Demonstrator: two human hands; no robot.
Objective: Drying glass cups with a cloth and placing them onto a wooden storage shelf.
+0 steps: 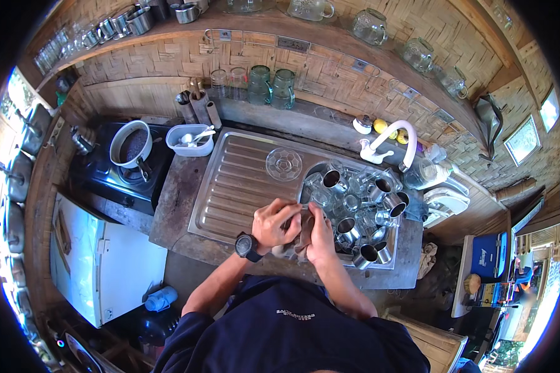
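Observation:
My left hand (274, 224), with a watch on its wrist, is beside the sink's near left edge, its fingers bent over a brownish cloth (303, 233). From the other side, my right hand (321, 237) grips the same cloth. A small shiny edge shows between the fingertips of both hands; what it belongs to is hidden. Just right of my hands, the steel sink basin (394, 242) is piled with clear glasses (351, 202) and several metal mugs (347, 229). On the ribbed drainboard (233, 177) beyond my hands lies a clear patterned glass dish (284, 164).
A white curved faucet (403, 130) rises behind the basin. Green glass mugs (260, 85) stand on the back ledge. Left of the drainboard are a plastic tub of spoons (190, 145) and a pot (131, 143) on a black gas stove (102, 175). A wooden shelf (261, 23) with glassware runs above.

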